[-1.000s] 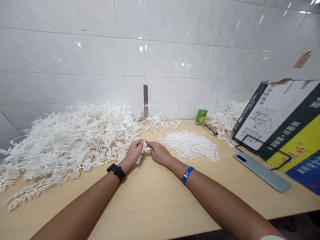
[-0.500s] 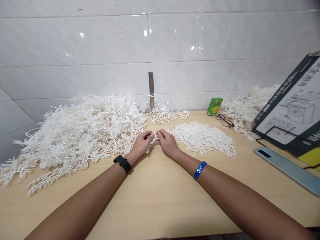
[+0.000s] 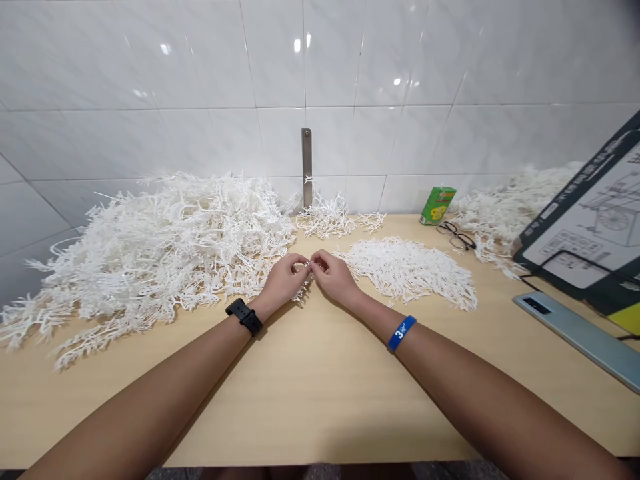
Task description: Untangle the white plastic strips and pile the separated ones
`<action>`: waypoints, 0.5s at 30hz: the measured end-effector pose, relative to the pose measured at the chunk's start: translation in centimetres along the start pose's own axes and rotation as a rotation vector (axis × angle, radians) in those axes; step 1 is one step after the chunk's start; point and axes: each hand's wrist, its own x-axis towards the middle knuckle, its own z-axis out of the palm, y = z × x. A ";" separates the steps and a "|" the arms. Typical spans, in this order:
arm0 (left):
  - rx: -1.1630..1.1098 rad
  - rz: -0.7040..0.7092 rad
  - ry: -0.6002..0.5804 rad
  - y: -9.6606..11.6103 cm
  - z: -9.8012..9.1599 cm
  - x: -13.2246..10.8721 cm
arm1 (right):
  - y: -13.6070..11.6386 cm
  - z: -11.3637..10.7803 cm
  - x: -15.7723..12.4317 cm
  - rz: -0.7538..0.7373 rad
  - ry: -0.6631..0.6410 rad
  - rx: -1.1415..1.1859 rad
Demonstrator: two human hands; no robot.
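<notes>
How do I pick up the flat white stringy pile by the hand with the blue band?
Slide your fingers under the near edge of the flat white strand pile, coming from your side of the wooden table. The pile lies thin and spread out, with a loose edge, so lifting from underneath will probably hold more strands than pinching the top.

Against the tiled wall [image 3: 400, 67], a green carton [image 3: 438, 205] and eyeglasses [image 3: 456, 236] sit on the wooden table [image 3: 320, 413]; a smartphone [image 3: 575, 333] lies near a printed board [image 3: 590, 227].

Glossy white wall tiles [image 3: 380, 60] rise behind a pale wooden tabletop [image 3: 320, 400], a narrow steel strip [image 3: 307, 167] fixed upright on them.
</notes>
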 end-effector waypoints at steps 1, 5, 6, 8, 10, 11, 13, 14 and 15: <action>-0.017 -0.020 -0.025 0.1 0.0 -0.1 | 0.0 0.0 0.1 0.011 0.014 0.003; -0.082 0.014 -0.070 0.4 0.1 -0.2 | 0.2 -0.1 0.3 0.076 0.046 0.014; -0.091 0.025 -0.071 0.4 0.1 -0.3 | 0.2 -0.1 0.3 0.087 0.037 0.018; -0.129 0.027 -0.105 0.5 0.1 -0.3 | 0.2 -0.1 0.3 0.099 0.007 0.032; -0.186 0.011 -0.152 0.6 0.1 -0.3 | 0.3 -0.2 0.4 0.091 -0.042 0.055; -0.212 0.001 -0.168 0.6 0.1 -0.3 | 0.3 -0.2 0.4 0.082 -0.072 0.071; -0.242 -0.021 -0.186 0.6 0.0 -0.3 | 0.5 -0.3 0.5 0.062 -0.138 0.102; -0.249 -0.028 -0.198 0.6 -0.1 -0.3 | 0.6 -0.4 0.5 0.056 -0.172 0.116; -0.256 -0.029 -0.216 0.5 -0.1 -0.3 | 0.6 -0.5 0.6 0.052 -0.200 0.130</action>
